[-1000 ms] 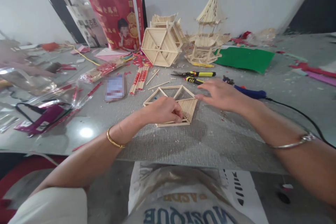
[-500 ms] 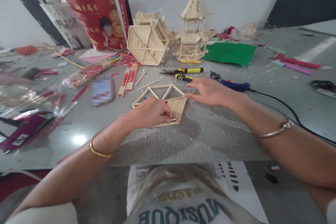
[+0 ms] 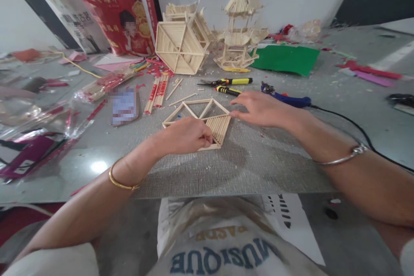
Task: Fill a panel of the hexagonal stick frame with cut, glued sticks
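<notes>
A flat hexagonal frame of pale wooden sticks (image 3: 221,127) lies on the table in front of me, its right section filled with parallel sticks. My left hand (image 3: 187,135) is over the frame's lower left part, fingers pinched together at the edge of the filled section; whatever they hold is too small to make out. At the frame's right corner, my right hand (image 3: 255,108) rests with thumb and fingers apart, the thumb tip at the corner. Yellow-and-black pliers (image 3: 234,81) and a blue-handled tool with a cord (image 3: 291,101) lie just beyond my right hand.
Behind stand a hexagonal stick structure (image 3: 181,47) and a stick tower (image 3: 241,30), with green paper (image 3: 286,60) beside it. Red-marked stick bundles (image 3: 157,92), a small blue-white packet (image 3: 124,107), plastic wrappings and a red bag (image 3: 113,13) are at the left.
The view has shifted slightly, so the things on the table appear a little higher. Both hands keep nearly the same places at the frame.
</notes>
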Demonstrator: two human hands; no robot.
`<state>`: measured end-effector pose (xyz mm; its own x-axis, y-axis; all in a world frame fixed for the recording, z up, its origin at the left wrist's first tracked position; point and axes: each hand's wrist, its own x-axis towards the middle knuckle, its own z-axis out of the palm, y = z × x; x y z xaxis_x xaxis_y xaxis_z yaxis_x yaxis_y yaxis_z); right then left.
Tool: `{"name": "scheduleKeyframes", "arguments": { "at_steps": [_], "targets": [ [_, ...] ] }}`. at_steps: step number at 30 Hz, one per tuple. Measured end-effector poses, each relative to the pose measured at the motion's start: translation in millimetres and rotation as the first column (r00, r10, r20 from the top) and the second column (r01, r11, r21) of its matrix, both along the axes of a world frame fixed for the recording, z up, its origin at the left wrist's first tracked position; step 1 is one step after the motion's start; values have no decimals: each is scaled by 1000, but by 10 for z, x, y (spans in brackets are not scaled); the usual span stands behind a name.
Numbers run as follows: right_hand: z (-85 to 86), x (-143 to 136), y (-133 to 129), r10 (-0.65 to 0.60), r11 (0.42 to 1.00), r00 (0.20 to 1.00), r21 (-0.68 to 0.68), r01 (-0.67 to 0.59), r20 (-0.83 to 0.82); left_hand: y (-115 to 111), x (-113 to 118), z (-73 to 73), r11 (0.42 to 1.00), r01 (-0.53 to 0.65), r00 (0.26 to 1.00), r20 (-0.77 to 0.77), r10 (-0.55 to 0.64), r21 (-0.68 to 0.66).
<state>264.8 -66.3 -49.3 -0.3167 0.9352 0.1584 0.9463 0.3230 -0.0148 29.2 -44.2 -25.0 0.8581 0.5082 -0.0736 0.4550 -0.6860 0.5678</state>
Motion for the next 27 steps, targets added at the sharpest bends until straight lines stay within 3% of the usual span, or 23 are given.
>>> {"name": "scheduleKeyframes", "arguments": {
  "at_steps": [9, 16, 27],
  "targets": [
    [11, -41, -31, 28, 997, 1000, -71, -28, 0, 5, 12, 6, 996, 53, 994, -98, -47, 66],
    [50, -70, -91, 85, 996, 996, -28, -85, -15, -13, 10, -24, 995, -49, 991, 117, 58, -81],
    [-20, -133, -149, 186, 983, 982, -6, -186, -16, -25, -23, -120, 987, 24, 1000, 4, -24, 157]
  ]
}}
